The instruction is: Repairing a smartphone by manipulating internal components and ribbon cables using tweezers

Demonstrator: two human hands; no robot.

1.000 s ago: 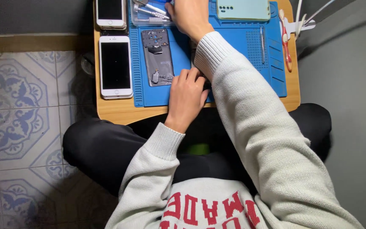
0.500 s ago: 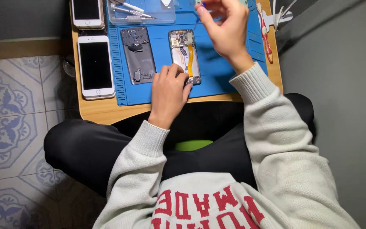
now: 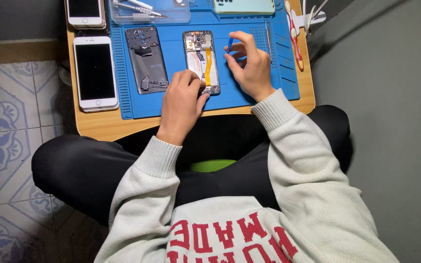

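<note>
An opened phone [image 3: 201, 56] with an orange ribbon cable lies on the blue work mat [image 3: 176, 104]. My left hand [image 3: 181, 100] rests on the phone's near end and holds it down. My right hand [image 3: 250, 65] sits just right of the phone and pinches a small blue pry tool [image 3: 229, 45] between thumb and forefinger, its tip raised a little above the mat. The phone's detached dark back cover [image 3: 146, 58] lies to the left on the mat.
A white phone [image 3: 95, 73] lies on the wooden lap table [image 3: 98, 126] left of the mat, another white phone [image 3: 86, 12] behind it. A clear tray with tweezers [image 3: 147, 10], a pale green phone [image 3: 243, 6] and a red-handled tool [image 3: 294, 36] line the far and right edges.
My right hand came back from the far side of the table with the blue tool and settled beside the opened phone. My left hand stayed on the phone's near end.
</note>
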